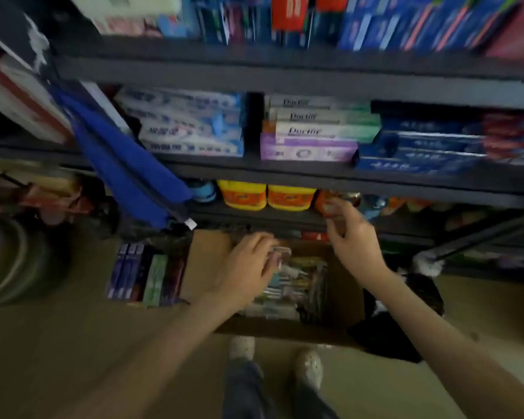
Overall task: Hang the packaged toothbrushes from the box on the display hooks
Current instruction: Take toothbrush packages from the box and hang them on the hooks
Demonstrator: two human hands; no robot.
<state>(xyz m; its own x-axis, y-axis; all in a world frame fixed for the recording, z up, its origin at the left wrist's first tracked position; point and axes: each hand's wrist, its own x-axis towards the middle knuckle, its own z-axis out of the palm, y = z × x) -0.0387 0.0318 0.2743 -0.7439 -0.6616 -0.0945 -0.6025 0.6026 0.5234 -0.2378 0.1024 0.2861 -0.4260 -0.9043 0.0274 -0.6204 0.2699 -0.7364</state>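
Many packaged toothbrushes (pixel 294 285) fill the box (pixel 350 297) on the floor. Left grip (pixel 248 267) curls round one pack (pixel 280 255) at the box's 11 o'clock corner. Right grip (pixel 354 240) hovers at its 1 o'clock, fingers half curled; blur hides any contents.

Two bare forearms lead to the bare left grip (pixel 248 264) and right grip (pixel 354 237). Below and between the grips, dark blue-grey trousers (pixel 245 388) reach down to a pair of pale, speckled, round-toed shoes (pixel 241 347). Blur hides finer detail.
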